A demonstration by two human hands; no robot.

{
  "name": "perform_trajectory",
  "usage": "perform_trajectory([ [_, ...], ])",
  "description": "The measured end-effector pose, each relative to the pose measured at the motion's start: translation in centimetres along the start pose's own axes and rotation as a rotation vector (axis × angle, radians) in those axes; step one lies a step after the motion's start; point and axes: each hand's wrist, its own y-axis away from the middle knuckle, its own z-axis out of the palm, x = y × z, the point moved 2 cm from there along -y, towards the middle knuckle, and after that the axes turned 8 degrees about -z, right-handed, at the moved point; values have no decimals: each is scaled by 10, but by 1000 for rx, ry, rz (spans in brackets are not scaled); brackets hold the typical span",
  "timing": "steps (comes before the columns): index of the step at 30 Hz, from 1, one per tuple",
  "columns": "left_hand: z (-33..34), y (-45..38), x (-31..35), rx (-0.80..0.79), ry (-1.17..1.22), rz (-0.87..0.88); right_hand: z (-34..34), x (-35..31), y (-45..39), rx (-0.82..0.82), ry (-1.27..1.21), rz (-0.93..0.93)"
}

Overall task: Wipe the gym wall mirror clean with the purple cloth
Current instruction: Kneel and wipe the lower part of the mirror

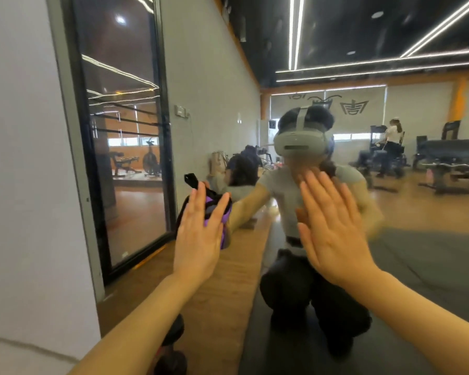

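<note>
At centre left, the left hand [198, 234] presses a purple cloth [214, 209] flat against the mirror [417, 217], fingers straight. At centre right, the right hand [333, 228] lies flat on the glass, fingers spread, holding nothing.

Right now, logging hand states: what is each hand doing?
Left hand: open, straight fingers pressing the cloth on the mirror.
Right hand: open, flat, holding nothing.

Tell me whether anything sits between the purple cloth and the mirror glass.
Nothing visible does. The left hand presses the purple cloth flat against the mirror with straight fingers. The right hand lies bare and flat on the glass beside it, clear of the cloth.
</note>
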Motion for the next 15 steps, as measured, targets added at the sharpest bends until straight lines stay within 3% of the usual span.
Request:
perform_trajectory([
  [6,-3,-21,-4,41,4,248,50,-36,-46,-51,95,43],
  [15,-4,-61,-7,228,121,40,68,-36,-43,-32,192,34],
])
